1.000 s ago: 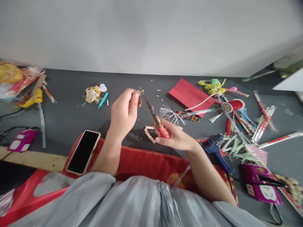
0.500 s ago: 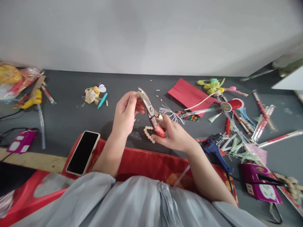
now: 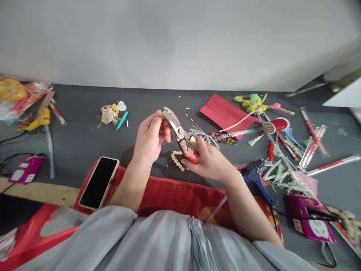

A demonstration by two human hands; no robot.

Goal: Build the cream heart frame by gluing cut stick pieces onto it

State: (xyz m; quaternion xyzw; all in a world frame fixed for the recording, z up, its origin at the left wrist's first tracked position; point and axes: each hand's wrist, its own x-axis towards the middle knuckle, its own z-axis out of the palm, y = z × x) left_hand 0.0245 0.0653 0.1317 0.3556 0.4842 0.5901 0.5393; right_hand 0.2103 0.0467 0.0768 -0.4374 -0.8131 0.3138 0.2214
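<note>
Cutter point(image 3: 175, 122) by the left hand point(image 3: 148, 139)
The right hand point(image 3: 211, 160) wrapped its red handle point(image 3: 191, 156) — a slip could nip the left, whose grip I couldn't tell.

So on your counter point(image 3: 84, 141): marker point(image 3: 122, 121) and yarn bundle point(image 3: 109, 113) left of your left hand point(image 3: 149, 137), paper sheet point(image 3: 217, 110) toward the far edge, spool point(image 3: 279, 124) to its right, beaded strip point(image 3: 175, 161) by your right hand point(image 3: 207, 160). Your phone point(image 3: 98, 182) lies on the cloth point(image 3: 175, 190) at the near edge, left.

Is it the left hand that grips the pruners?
No, the right hand grips the pruners by the handles, while the left hand is near the blade tips.
</note>
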